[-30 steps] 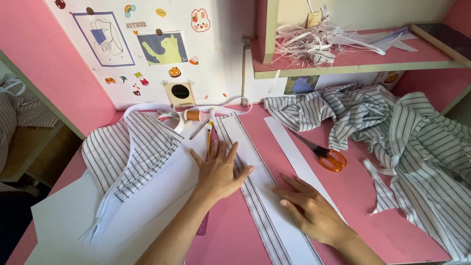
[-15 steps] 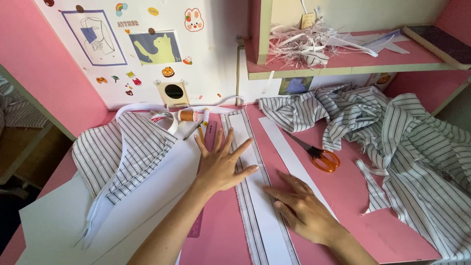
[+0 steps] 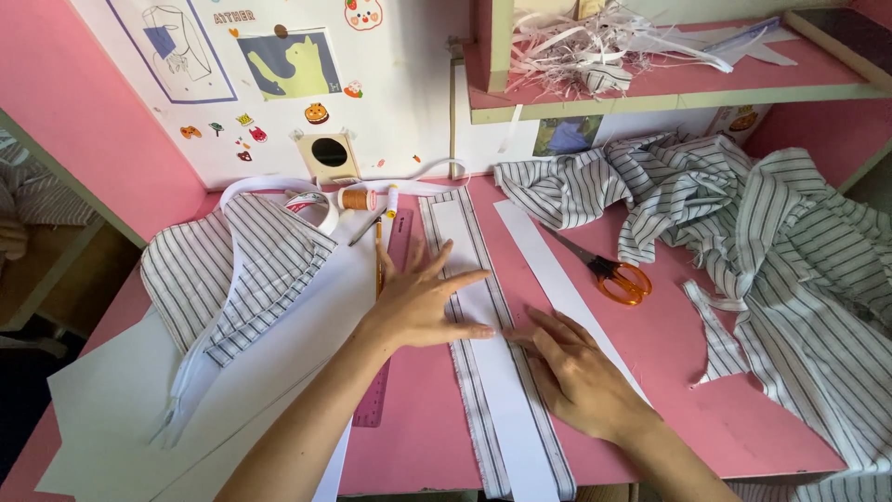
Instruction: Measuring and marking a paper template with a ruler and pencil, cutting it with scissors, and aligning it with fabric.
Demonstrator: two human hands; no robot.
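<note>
Fabric piece [image 3: 246, 265], striped, lies at left on white paper [image 3: 121, 409]. Left hand [image 3: 418, 302] spread flat, fingertips touching white paper strip [image 3: 497, 372] on striped fabric band [image 3: 469, 390], mid-table. Right hand [image 3: 576, 372] flat, pressing the strip's right edge. Orange scissors [image 3: 618, 277] farther right.

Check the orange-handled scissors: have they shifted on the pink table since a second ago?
No. The scissors still lie just right of the loose white paper strip, blades pointing toward the striped fabric pile, as before.

paper strip [image 3: 502, 372] on fabric strip [image 3: 472, 400] | scissors [image 3: 609, 271] right | ruler [image 3: 383, 372] left
</note>
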